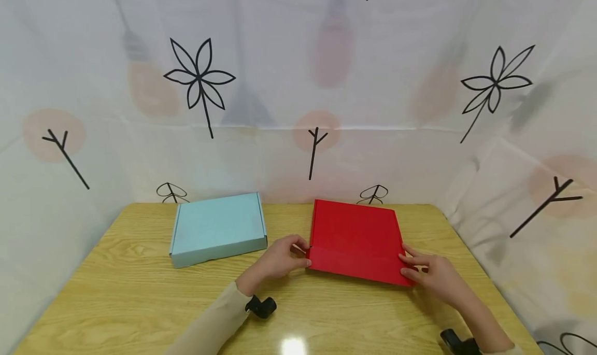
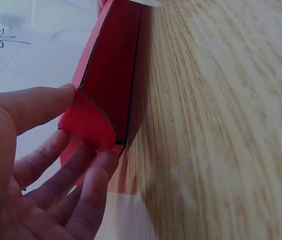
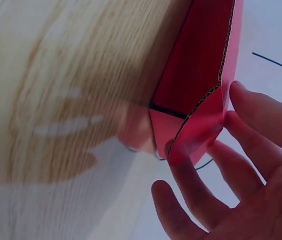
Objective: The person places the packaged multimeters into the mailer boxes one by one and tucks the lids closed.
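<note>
A red cardboard box (image 1: 356, 230) lies flat on the table, right of centre in the head view. Its front flap (image 1: 354, 264) slants outward, and the wrist views show a dark gap under it. At the box's left front corner, my left hand (image 1: 280, 259) holds the flap, thumb on the flap and fingers against a rounded side tab (image 2: 93, 122). My right hand (image 1: 436, 277) grips the opposite corner the same way, its fingers around the other side tab (image 3: 200, 130). What lies inside the box is hidden.
A closed light blue cardboard box (image 1: 219, 223) stands to the left, slightly turned. The wood-grain table (image 1: 140, 303) ends at a white patterned cloth (image 1: 280, 163) behind and at both sides. Each wrist wears a black camera mount (image 1: 262, 307).
</note>
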Action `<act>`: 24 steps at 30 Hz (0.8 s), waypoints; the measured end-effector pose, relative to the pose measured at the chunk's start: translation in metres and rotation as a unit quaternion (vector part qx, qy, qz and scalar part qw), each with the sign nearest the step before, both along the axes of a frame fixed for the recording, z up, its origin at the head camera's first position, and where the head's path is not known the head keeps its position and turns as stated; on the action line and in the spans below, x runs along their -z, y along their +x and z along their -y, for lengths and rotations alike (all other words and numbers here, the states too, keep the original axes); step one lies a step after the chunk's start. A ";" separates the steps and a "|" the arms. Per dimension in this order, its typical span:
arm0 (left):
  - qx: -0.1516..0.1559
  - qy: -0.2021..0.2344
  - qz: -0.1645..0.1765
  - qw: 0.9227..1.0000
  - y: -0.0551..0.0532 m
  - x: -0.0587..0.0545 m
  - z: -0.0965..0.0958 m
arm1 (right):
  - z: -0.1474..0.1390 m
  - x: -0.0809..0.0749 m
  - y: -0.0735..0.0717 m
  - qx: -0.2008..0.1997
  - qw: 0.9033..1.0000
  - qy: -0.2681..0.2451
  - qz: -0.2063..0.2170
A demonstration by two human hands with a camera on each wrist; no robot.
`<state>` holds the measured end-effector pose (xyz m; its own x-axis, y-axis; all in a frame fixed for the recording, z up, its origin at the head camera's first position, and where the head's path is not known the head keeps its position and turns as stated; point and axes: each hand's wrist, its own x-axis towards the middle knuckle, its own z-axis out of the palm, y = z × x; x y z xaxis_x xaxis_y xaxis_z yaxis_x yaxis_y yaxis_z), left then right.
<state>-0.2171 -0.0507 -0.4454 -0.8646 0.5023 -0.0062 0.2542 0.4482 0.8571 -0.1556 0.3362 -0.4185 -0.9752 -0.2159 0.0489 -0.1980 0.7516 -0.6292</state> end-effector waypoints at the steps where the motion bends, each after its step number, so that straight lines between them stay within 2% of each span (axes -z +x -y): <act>1: 0.000 0.004 0.006 1.000 0.000 0.000 0.000 | 0.000 -0.001 0.000 0.000 1.000 -0.003 0.003; 13: 0.009 0.043 0.026 0.999 0.001 0.001 0.001 | 0.003 -0.003 0.001 0.005 0.999 -0.023 0.022; 24: 0.014 0.058 0.031 0.998 0.000 0.004 0.002 | 0.004 -0.002 0.002 0.004 1.000 -0.022 0.016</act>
